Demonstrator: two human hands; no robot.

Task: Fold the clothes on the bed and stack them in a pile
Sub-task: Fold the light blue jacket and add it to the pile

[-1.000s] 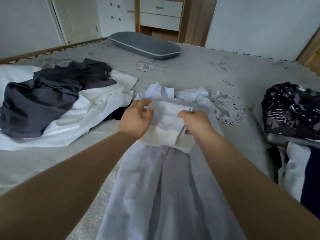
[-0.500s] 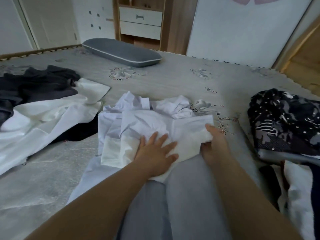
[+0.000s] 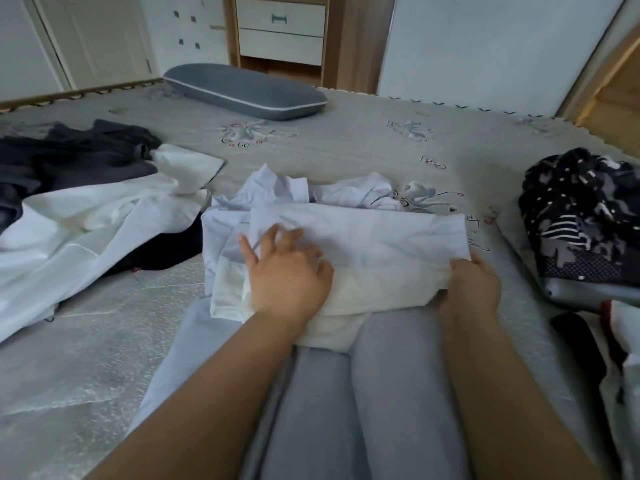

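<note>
Garment position and hand pose at mid-fold

Occlusion. Fingertips of the right hand (image 3: 471,289) are tucked under the right end of the white garment (image 3: 363,244) and cannot be seen; only the back of the hand and the thumb along the cloth edge show. The near edge of the garment is covered by the left hand (image 3: 287,271) and wrist. A black item (image 3: 166,251) shows only as a sliver beneath the white shirt (image 3: 86,230) on the left. The dark grey garment (image 3: 69,157) is cut off by the left frame edge, and the patterned dark garment (image 3: 581,216) by the right edge. Items at lower right are too cropped to identify.

Task item. The white garment lies partly folded on the bed (image 3: 346,147), across the person's grey-clad legs (image 3: 381,393), its far portion crumpled.

Hand pose. Left hand: palm down on the left half of the garment, fingers spread and slightly bent, pressing the cloth flat, gripping nothing. Right hand: curled round the garment's right end, pinching the folded layers.

Surroundings. A grey pillow (image 3: 246,90) lies at the far side of the bed.
</note>
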